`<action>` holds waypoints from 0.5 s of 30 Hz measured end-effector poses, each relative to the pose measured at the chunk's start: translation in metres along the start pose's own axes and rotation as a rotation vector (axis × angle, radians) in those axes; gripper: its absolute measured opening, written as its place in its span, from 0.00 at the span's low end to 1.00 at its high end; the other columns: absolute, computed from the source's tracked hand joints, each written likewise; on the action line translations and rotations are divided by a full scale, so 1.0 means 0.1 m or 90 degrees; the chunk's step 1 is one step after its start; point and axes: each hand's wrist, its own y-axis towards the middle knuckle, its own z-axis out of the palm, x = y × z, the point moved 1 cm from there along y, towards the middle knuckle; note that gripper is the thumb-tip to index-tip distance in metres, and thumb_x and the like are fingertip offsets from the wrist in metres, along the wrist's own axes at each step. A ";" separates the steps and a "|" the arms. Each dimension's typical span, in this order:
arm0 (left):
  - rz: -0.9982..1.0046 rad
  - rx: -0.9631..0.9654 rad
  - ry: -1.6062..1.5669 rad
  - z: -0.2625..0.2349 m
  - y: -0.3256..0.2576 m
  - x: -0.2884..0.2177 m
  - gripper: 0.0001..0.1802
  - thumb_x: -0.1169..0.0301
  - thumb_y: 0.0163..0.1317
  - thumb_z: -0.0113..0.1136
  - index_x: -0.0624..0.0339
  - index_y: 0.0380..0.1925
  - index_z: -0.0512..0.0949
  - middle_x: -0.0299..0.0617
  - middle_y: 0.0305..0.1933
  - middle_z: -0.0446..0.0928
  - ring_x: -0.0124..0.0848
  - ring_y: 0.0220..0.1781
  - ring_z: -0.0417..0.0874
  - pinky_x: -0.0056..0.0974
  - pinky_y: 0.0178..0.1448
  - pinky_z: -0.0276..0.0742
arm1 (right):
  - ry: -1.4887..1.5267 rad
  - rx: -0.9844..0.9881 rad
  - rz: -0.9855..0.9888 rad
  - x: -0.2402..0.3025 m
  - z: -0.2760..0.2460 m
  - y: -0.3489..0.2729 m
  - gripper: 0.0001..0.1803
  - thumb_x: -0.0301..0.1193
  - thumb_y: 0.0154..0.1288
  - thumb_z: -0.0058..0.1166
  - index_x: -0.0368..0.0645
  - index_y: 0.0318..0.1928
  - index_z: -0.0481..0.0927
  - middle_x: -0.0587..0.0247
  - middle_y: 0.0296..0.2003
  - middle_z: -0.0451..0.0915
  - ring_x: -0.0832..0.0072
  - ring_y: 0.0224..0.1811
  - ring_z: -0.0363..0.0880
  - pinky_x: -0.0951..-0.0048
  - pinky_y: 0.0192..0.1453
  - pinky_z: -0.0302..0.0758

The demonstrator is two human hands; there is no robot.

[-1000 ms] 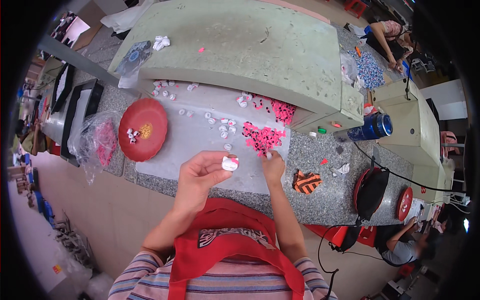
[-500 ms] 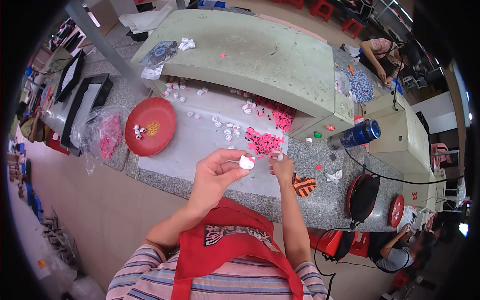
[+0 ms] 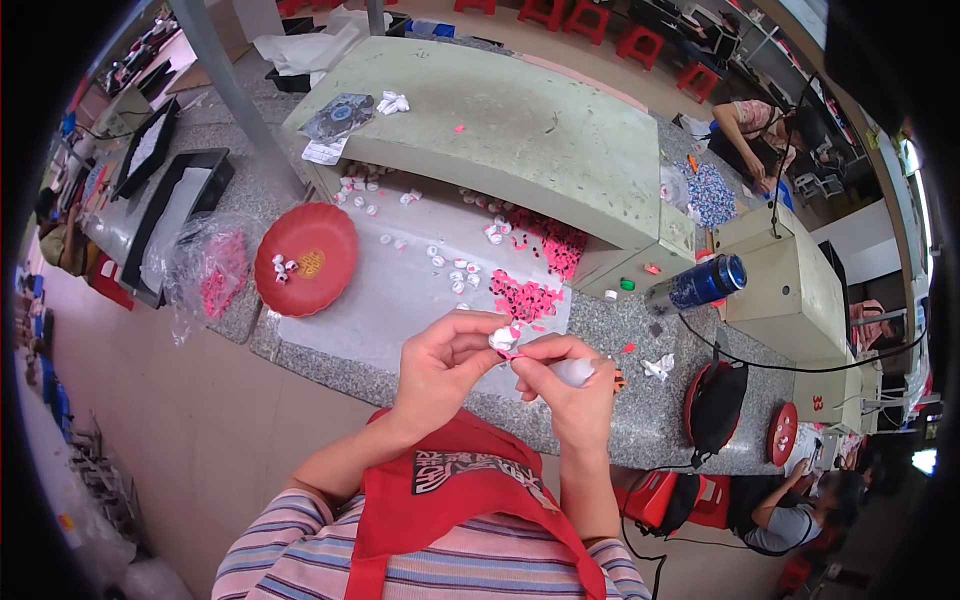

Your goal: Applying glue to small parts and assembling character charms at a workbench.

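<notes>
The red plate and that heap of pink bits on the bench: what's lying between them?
In the head view, between the red plate and the pink heap lies pale sheet dotted with small white caps.

Left hand pinches small white part; right hand presses pink piece against it.

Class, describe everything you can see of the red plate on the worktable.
The red plate is round and shallow with a scalloped rim, and looks like glossy plastic. It lies flat near the front left edge of the grey stone counter, partly on the pale sheet. A few small white pieces and a yellowish patch sit in it. A clear bag of pink bits lies at its left. Neither hand touches it.
</notes>
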 end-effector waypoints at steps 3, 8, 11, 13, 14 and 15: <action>0.093 0.014 0.005 -0.01 -0.01 -0.04 0.15 0.89 0.50 0.51 0.70 0.40 0.69 0.51 0.48 0.70 0.33 0.47 0.76 0.33 0.50 0.74 | -0.015 -0.035 -0.016 0.05 0.06 0.00 0.06 0.17 0.47 0.56 0.33 0.28 0.74 0.59 0.23 0.76 0.80 0.19 0.73 0.83 0.19 0.69; 0.131 0.055 0.056 -0.01 -0.03 -0.08 0.15 0.90 0.50 0.50 0.70 0.39 0.69 0.52 0.49 0.68 0.35 0.49 0.74 0.34 0.52 0.73 | 0.054 -0.065 -0.060 -0.09 0.07 -0.05 0.05 0.16 0.48 0.56 0.33 0.27 0.73 0.59 0.25 0.74 0.80 0.19 0.72 0.83 0.20 0.69; 0.110 0.075 0.034 0.00 -0.04 -0.09 0.16 0.91 0.49 0.51 0.70 0.40 0.69 0.53 0.49 0.68 0.36 0.49 0.74 0.35 0.52 0.73 | 0.062 -0.036 -0.123 -0.17 0.08 -0.06 0.05 0.16 0.48 0.55 0.34 0.27 0.73 0.58 0.27 0.74 0.80 0.20 0.72 0.84 0.21 0.70; 0.095 0.075 0.026 -0.01 -0.05 -0.12 0.16 0.90 0.49 0.51 0.70 0.40 0.69 0.53 0.49 0.68 0.36 0.48 0.74 0.35 0.52 0.73 | 0.040 -0.047 -0.149 -0.19 0.08 -0.06 0.06 0.16 0.48 0.55 0.34 0.27 0.73 0.58 0.28 0.73 0.80 0.22 0.72 0.84 0.22 0.70; 0.086 0.094 0.009 -0.01 -0.05 -0.14 0.16 0.89 0.50 0.51 0.70 0.40 0.69 0.53 0.48 0.68 0.36 0.48 0.74 0.35 0.52 0.73 | 0.028 -0.059 -0.132 -0.19 0.08 -0.05 0.06 0.16 0.48 0.55 0.34 0.27 0.73 0.58 0.28 0.73 0.80 0.22 0.72 0.84 0.22 0.70; 0.076 0.081 0.015 -0.03 -0.04 -0.16 0.16 0.89 0.50 0.51 0.70 0.40 0.69 0.53 0.48 0.68 0.36 0.48 0.74 0.35 0.52 0.73 | -0.012 -0.053 -0.157 -0.19 0.08 -0.05 0.07 0.16 0.48 0.55 0.34 0.29 0.73 0.59 0.28 0.73 0.81 0.22 0.72 0.84 0.22 0.70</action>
